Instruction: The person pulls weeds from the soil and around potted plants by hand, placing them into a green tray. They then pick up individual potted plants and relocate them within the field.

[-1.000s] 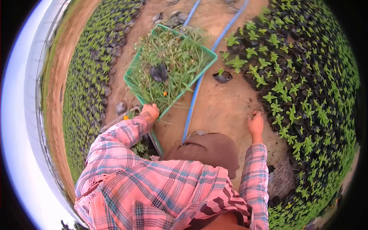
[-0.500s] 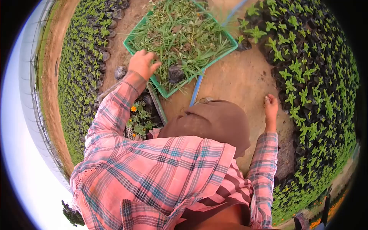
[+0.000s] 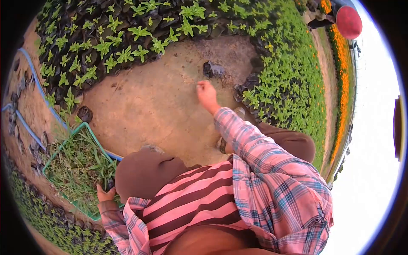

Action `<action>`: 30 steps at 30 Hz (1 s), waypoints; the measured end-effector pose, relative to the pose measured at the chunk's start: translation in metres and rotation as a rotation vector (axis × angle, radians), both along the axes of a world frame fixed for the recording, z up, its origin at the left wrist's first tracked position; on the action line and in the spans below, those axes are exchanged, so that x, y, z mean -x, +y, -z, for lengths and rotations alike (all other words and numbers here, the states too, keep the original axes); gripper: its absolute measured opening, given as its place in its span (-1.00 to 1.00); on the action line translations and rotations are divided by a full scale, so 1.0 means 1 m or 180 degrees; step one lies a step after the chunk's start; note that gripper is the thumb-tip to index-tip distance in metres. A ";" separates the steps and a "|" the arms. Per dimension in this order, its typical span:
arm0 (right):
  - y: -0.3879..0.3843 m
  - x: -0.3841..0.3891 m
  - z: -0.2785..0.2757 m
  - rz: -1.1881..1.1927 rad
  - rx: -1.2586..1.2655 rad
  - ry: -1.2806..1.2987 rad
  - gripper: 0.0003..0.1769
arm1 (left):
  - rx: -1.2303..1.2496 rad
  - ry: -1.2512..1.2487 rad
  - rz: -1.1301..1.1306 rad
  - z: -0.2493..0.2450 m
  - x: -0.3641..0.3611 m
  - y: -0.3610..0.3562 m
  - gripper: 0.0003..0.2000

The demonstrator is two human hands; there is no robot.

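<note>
My left hand (image 3: 105, 194) is low on the left, inside the near side of a green crate (image 3: 98, 146) heaped with pulled grass and weeds (image 3: 78, 159). Its fingers close on a small black plant bag (image 3: 110, 184), partly hidden by the hand and grass. Out in front, my right hand (image 3: 207, 97) hangs over bare soil with its fingers curled together. Whatever is in them, if anything, is too small to make out. Just beyond it, a black plastic plant bag (image 3: 213, 69) lies on the ground.
Rows of green seedlings (image 3: 140, 32) in black bags curve around the far side and right. A blue hose (image 3: 36, 78) runs along the left, past the crate. My bent knees (image 3: 146, 174) are close by. Another person's red headwear (image 3: 349, 22) shows at upper right.
My view has swung right, so the crate now sits at lower left. My left hand has come down onto the black bag in the crate. My right hand is stretched forward over the soil.
</note>
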State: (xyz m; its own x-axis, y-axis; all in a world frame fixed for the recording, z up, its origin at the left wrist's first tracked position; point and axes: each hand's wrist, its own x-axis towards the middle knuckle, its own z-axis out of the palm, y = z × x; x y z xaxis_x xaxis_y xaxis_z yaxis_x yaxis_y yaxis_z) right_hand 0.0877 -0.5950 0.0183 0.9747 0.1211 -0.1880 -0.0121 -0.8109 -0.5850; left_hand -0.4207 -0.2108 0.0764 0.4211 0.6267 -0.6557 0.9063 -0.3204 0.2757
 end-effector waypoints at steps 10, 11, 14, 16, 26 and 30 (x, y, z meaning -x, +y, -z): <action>-0.017 -0.057 -0.059 0.0169 0.1012 -0.0409 -0.20 | 0.2819 -0.1242 -0.2416 -0.116 -0.053 0.072 -0.43; -0.025 -0.064 -0.039 0.0186 0.0696 -0.0502 -0.23 | 0.2800 -0.1495 -0.2378 -0.129 -0.065 0.070 -0.42; -0.023 -0.082 -0.032 0.0449 0.0503 -0.0189 -0.30 | 0.3287 -0.2446 -0.2386 -0.131 -0.085 0.065 -0.36; -0.004 -0.083 -0.032 0.0624 -0.0520 0.0303 -0.43 | 0.3549 -0.3226 -0.2662 -0.121 -0.109 0.045 -0.31; 0.197 0.091 -0.132 -0.1868 -0.1953 0.3194 -0.37 | 0.5119 -0.4506 -0.4017 0.004 -0.258 -0.070 -0.46; 0.203 0.105 -0.117 -0.2866 -0.1593 0.1466 -0.32 | 0.5564 -0.4233 -0.4450 -0.015 -0.254 -0.066 -0.54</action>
